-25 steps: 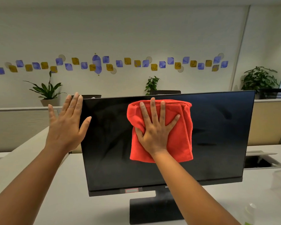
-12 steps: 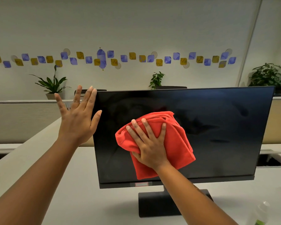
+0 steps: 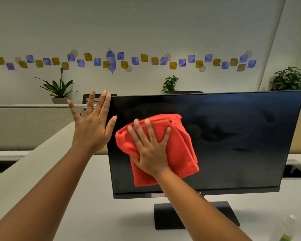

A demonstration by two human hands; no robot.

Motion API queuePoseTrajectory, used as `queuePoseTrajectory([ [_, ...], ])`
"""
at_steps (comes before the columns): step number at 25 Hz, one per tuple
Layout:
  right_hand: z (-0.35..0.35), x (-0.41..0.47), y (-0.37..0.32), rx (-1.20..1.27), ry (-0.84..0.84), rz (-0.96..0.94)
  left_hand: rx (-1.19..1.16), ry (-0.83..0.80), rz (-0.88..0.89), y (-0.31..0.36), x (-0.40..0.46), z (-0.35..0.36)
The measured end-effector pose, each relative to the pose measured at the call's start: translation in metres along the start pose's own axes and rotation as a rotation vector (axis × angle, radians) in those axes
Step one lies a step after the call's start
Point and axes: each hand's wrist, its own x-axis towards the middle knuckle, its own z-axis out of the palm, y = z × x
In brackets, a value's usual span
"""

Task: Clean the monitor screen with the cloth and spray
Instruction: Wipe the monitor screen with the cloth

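— While the right hand [image 3: 150, 152] lies flat on that red cloth [image 3: 177, 153], how do its fingers sit?

— Spread apart and straight, palm pressing the cloth against the monitor screen [image 3: 233, 136]. The cloth is soft, fleecy stuff, folded into a thick rumpled pad, sitting left of centre in the frame, over the left half of the glass.

— And the left hand [image 3: 91, 127]?

— Open too, fingers straight and close together, thumb angled out. It stands upright at the monitor's upper left edge; the thumb tip overlaps the dark panel, but I cannot tell whether the palm touches the back.

— What's the screen like?

— A wide, thin-bezelled rectangle, dark and glossy, with faint smeary patches toward the right. It stands on a flat black rectangular base [image 3: 224, 211] on a smooth pale desk [image 3: 94, 197].

— Any spray about?

— In the lower right corner there's a blurred clear plastic bottle [image 3: 288, 228] with a green patch; too soft to read.

— Behind it all?

— A low fabric-faced partition [image 3: 24, 127], leafy potted plants [image 3: 57, 87] along its top, and a band of purple and mustard shapes [image 3: 111, 60] across the matte wall.
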Motion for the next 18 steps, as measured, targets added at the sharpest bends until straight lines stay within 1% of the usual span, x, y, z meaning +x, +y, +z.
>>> queuePoseTrajectory([
  [3,0.01,-0.043,-0.001,-0.079,-0.133,-0.251,-0.01,0.005,0.01,-0.001,0.002,0.001],
  [5,0.012,-0.065,0.011,-0.121,-0.166,-0.308,-0.013,0.007,0.011,-0.001,0.002,0.002],
  [6,0.011,-0.07,0.018,-0.123,-0.154,-0.278,-0.017,0.01,0.01,-0.001,0.002,0.003],
  [10,0.002,-0.05,0.025,-0.054,-0.05,0.024,-0.056,0.022,-0.015,0.003,0.003,0.008],
  [12,0.0,-0.035,0.013,-0.027,-0.04,0.052,-0.075,0.024,-0.03,0.005,0.002,0.01],
  [15,0.007,-0.025,-0.016,-0.025,-0.078,-0.094,-0.121,0.015,-0.044,0.005,0.0,0.013],
  [18,0.019,-0.045,-0.041,-0.067,-0.188,-0.285,-0.206,-0.003,-0.032,0.006,-0.003,0.016],
])
